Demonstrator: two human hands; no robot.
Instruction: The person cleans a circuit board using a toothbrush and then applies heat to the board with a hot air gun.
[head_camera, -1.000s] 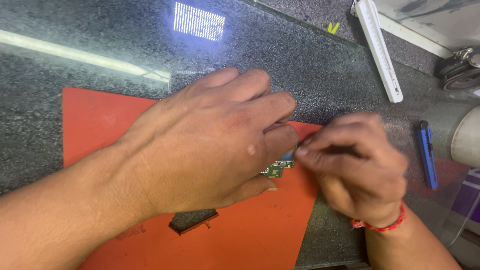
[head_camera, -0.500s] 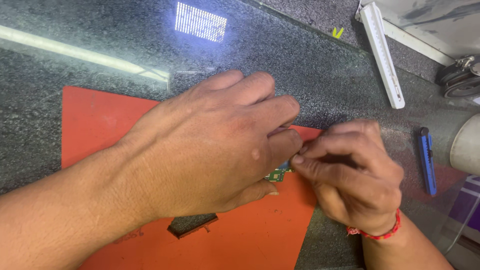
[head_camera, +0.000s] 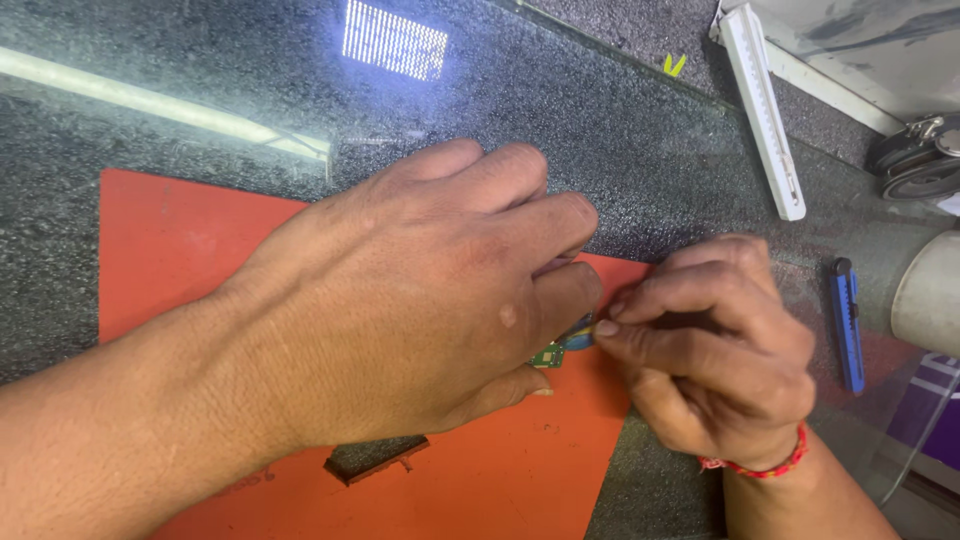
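Right now your left hand lies flat over a small green circuit board on the orange mat, covering most of it; whether its grip closes on the board you cannot tell. Just right of it, your right hand is clenched, fingertips pinched at the board's right edge. Farther right on the worktop lies a blue utility knife.
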